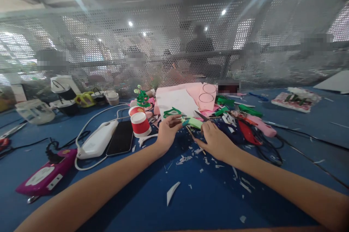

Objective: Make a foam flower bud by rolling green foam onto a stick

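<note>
My left hand (170, 130) is closed, its fingertips pinching one end of a light green paper strip (195, 123). Beyond its fingers lies a dark green paper loop (171, 112). My right hand (215, 141) is closed round what looks like a pair of scissors; a dark pointed blade (201, 116) sticks out past its fingers, close to the strip. The handles are hidden in the hand. A thin brown edge (191, 133) shows below the strip; whether it belongs to the scissors I cannot tell.
Paper scraps (185, 159) litter the blue table (136, 203). Left stand a red-and-white paper cup (140, 125), a black phone (120, 138), a white power bank (99, 139) and a purple power strip (49, 172). Pink paper (205, 96) lies behind; a pink glue gun (261, 125) and cables lie right.
</note>
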### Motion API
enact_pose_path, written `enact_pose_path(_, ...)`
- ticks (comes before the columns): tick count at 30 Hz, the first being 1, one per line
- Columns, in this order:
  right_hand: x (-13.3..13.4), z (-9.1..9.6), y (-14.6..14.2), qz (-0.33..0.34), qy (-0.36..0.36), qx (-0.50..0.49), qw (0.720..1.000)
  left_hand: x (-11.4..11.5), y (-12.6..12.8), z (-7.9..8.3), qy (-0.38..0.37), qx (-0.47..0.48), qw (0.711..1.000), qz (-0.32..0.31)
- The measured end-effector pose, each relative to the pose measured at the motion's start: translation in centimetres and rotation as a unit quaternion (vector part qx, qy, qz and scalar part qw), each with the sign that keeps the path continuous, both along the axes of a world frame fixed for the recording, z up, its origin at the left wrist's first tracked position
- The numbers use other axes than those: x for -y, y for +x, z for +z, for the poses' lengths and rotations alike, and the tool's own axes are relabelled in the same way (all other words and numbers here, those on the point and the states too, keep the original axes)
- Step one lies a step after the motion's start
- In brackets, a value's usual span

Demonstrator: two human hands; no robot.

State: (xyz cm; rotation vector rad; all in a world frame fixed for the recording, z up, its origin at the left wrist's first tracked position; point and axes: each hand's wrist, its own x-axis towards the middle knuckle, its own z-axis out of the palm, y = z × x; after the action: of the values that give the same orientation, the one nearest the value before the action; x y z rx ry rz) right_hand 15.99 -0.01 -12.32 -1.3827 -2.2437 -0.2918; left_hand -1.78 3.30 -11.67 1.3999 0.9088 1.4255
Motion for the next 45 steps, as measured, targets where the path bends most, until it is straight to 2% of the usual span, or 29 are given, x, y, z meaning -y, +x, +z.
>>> enact_pose_path(5, -1.2, 1.1, -0.5, -0.007, -0.120, 0.004, 0.993, 0.0, -0.2, -0.1, 0.015, 0.007, 1.000, -0.003)
enact_pose_path(9, -0.9, 1.6, -1.9, -0.055, -0.108, -0.016, 0.992, -0.3, -0.3, -0.3, 0.014, 0.019, 1.000, 0.012)
enact_pose_path(12, -0.2, 1.5, -3.4, -0.083, -0.106, 0.010, 0.991, -0.5, -0.4, -0.4, 0.016, 0.050, 0.998, 0.031)
enact_pose_path(17, 0.1, 1.7, -5.4, -0.006, -0.132, 0.110, 0.985, -0.6, -0.4, -0.4, 0.021, 0.075, 0.995, 0.055)
enact_pose_path(21, -0.9, 2.6, -4.6, 0.051, -0.168, 0.122, 0.977, -0.4, -0.5, -0.4, 0.020, 0.081, 0.995, 0.049)
enact_pose_path(23, -1.7, 2.7, -3.4, 0.079, -0.201, 0.066, 0.974, -0.4, -0.5, -0.4, 0.018, 0.084, 0.995, 0.048)
enact_pose_path(25, -2.4, 2.5, -1.9, 0.091, -0.222, -0.068, 0.969, -0.4, -0.6, -0.4, 0.012, 0.083, 0.996, 0.044)
enact_pose_path(26, -2.6, 2.2, -1.2, 0.093, -0.238, -0.143, 0.956, -0.4, -0.6, -0.4, 0.010, 0.083, 0.996, 0.041)
enact_pose_path(27, -2.7, 1.9, -0.6, 0.108, -0.265, -0.232, 0.930, -0.4, -0.7, -0.4, 0.008, 0.082, 0.996, 0.039)
enact_pose_path(29, -2.7, 1.2, 0.5, 0.149, -0.335, -0.416, 0.832, -0.4, -0.7, -0.4, 0.008, 0.082, 0.996, 0.030)
enact_pose_path(31, -2.4, 0.7, 1.3, 0.149, -0.359, -0.565, 0.728, -0.4, -0.7, -0.4, 0.005, 0.078, 0.997, 0.020)
enact_pose_path(33, -2.2, 0.5, 1.8, 0.148, -0.386, -0.627, 0.661, -0.4, -0.6, -0.5, 0.002, 0.066, 0.998, 0.012)
enact_pose_path(35, -2.2, 0.5, 2.0, 0.150, -0.392, -0.653, 0.631, -0.5, -0.6, -0.5, 0.003, 0.046, 0.999, 0.012)
enact_pose_path(40, -2.6, 0.5, 2.3, 0.147, -0.394, -0.672, 0.610, -0.4, -0.5, -0.5, 0.009, 0.008, 1.000, 0.017)
enact_pose_path(45, -2.9, 0.0, 2.6, 0.163, -0.408, -0.691, 0.575, -0.4, -0.5, -0.6, 0.018, -0.004, 1.000, 0.002)
